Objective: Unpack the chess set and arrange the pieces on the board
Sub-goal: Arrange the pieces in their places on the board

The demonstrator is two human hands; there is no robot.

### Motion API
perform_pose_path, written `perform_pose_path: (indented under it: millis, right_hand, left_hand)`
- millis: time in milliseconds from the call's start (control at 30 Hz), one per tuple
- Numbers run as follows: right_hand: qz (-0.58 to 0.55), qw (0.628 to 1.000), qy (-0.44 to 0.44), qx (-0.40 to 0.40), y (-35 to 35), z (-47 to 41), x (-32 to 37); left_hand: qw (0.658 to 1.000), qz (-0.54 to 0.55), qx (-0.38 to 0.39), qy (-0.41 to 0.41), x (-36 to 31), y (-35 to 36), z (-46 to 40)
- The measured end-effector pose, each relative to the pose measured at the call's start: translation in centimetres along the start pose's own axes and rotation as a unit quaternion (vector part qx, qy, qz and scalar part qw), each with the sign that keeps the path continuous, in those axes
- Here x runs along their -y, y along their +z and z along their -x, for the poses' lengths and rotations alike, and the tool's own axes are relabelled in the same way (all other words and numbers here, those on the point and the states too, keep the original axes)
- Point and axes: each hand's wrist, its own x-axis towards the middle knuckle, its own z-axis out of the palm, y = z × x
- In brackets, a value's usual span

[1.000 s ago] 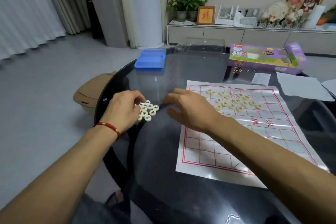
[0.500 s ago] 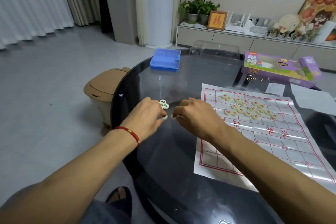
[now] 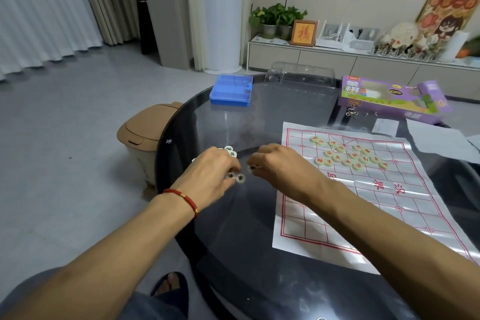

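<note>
The round dark glass desk (image 3: pixel 233 228) carries the paper board (image 3: pixel 363 202), its near right corner cut off by the forearm; red-marked pieces (image 3: pixel 348 156) cluster at its far end; the left hand (image 3: pixel 210 176) curls over black-marked pieces (image 3: pixel 240 178), hiding most; the right hand (image 3: pixel 280 163) pinches one piece (image 3: pixel 251 168), its character blurred.

Counted on the dark glass table (image 3: pixel 259 254): one paper xiangqi board (image 3: pixel 363 205); a cluster of red-marked pieces (image 3: pixel 349 154) on it, about seventeen, some overlapping; black-marked pieces (image 3: pixel 240 178) beside the board, five visible, others hidden under the hands. One blue plastic case (image 3: pixel 231 89), one clear lid (image 3: pixel 302 75), one purple xiangqi box (image 3: pixel 389 99). Two hands present.
</note>
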Motion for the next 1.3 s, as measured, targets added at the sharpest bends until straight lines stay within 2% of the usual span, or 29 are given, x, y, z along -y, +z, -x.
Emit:
perform_pose_path:
  millis: [100,233,533,667,833,1067,1200,1300]
  right_hand:
    - [-0.019,0.999,0.03,-0.015,-1.7,1.7,-1.2]
    - [-0.024,0.997,0.078,0.009,-3.6,5.5,-3.6]
    - [-0.033,0.981,0.182,0.053,-6.4,13.7,-8.3]
    - [-0.024,0.978,0.191,0.08,-6.9,16.1,-9.1]
    - [-0.066,0.969,0.193,0.139,-6.2,16.7,-8.5]
    - [-0.072,0.972,0.183,0.126,-6.4,17.2,-7.8]
    - [0.008,0.966,0.245,0.087,-6.3,18.4,-9.7]
    - [0.033,0.957,0.266,0.111,-5.9,18.5,-9.7]
  left_hand:
    - [1.0,-0.018,0.009,0.023,0.3,-0.1,-0.2]
    - [0.995,-0.073,0.019,0.072,0.3,0.3,-0.4]
    - [0.994,-0.072,0.036,0.074,-0.4,0.3,-1.3]
    - [0.994,0.044,0.003,0.095,-5.3,-0.3,-0.9]
    - [0.981,0.08,0.061,0.165,-13.2,1.3,-2.5]
    - [0.986,0.079,0.096,0.114,-14.5,3.4,-3.2]
    - [0.991,0.046,0.084,0.09,-13.2,3.0,-2.6]
    - [0.993,0.029,0.092,0.07,-12.3,2.6,-2.5]
